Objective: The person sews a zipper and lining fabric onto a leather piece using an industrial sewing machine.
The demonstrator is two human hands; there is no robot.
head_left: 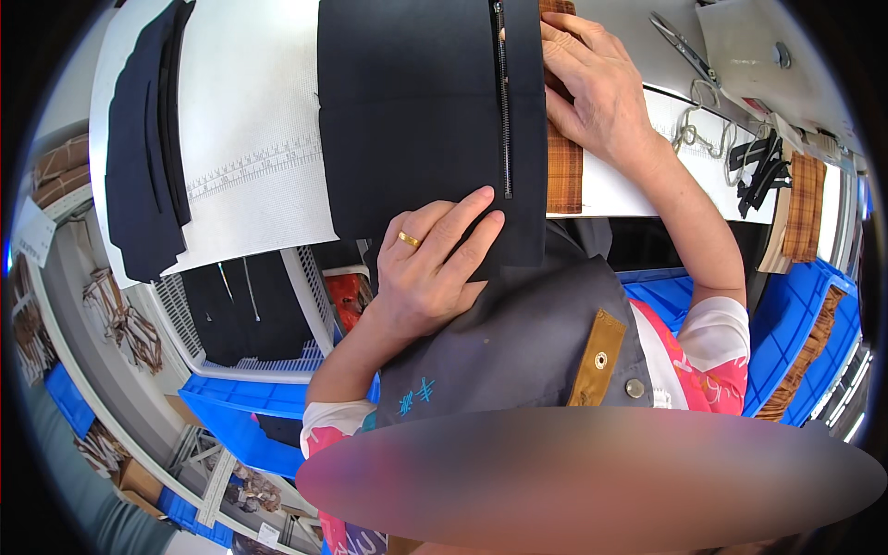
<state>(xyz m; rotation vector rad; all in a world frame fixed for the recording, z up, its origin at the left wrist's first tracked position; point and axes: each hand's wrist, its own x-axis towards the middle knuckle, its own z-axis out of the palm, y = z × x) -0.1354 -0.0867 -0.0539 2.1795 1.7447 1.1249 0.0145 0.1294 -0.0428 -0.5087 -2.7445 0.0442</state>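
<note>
A black fabric panel with a metal zipper set near its right side lies in front of me on the table. My left hand, with a gold ring, rests on the panel's near part, fingers stretched out beside the zipper's lower end. At the panel's right edge is my right hand, its fingertips passing out of sight under the black fabric. A bit of skin shows through the zipper's slit. Brown plaid fabric sticks out from beneath the panel.
Stacked black fabric pieces lie at the left on the white table, which has ruler markings. Scissors, metal hooks and black scraps are at the right. A white basket and blue bins stand below.
</note>
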